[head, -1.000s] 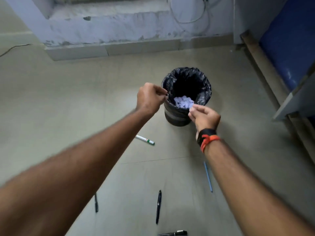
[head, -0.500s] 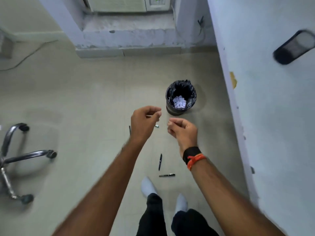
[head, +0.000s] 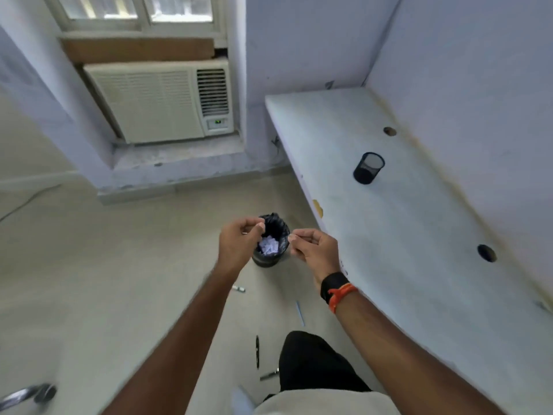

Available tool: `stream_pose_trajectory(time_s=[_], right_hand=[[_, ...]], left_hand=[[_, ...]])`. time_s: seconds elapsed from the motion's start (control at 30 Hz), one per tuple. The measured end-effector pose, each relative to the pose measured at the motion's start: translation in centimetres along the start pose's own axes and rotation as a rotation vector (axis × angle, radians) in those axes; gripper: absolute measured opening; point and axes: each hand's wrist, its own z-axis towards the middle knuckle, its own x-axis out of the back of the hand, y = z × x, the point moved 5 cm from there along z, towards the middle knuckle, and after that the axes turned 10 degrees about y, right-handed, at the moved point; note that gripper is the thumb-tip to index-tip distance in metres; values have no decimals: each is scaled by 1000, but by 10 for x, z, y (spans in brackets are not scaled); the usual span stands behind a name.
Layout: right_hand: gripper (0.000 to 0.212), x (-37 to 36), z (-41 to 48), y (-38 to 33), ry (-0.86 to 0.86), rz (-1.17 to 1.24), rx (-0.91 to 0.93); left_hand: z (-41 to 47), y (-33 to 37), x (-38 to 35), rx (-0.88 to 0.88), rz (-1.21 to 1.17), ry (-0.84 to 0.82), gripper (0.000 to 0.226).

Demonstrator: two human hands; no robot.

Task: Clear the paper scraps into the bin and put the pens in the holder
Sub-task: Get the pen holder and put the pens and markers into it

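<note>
The left hand [head: 239,244] and right hand [head: 311,250] hang pinched above the bin [head: 270,259], gripping anything or not I cannot tell, while the black pen [head: 257,351] lies on the floor [head: 119,295] below them, pointing binward, nearer the left.

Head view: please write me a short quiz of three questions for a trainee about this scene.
1. True or false: the pen holder stands on the floor beside the bin.
2. What lies inside the bin? A: pens. B: paper scraps. C: a cup.
3. Fill in: the black pen and the blue pen lie on the ____.
Key: 1 false, it stands on the desk. 2 B. 3 floor.
</note>
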Motion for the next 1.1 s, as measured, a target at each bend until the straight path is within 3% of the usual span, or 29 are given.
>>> stream_pose_trajectory(time_s=[0.23, 0.7, 0.9, 1.1], right_hand=[[20, 16, 92, -17, 145, 121, -12], [104, 76, 375, -2, 552, -107, -123], [118, 87, 456, -15, 701, -164, -46], [104, 80, 491, -15, 785, -137, -34]], left_hand=[[60, 18, -89, 9, 18, -139, 11], [197, -19, -264, 164, 314, -360, 17], [236, -28, -301, 214, 353, -440, 15], [261, -43, -285, 234, 381, -409, 16]])
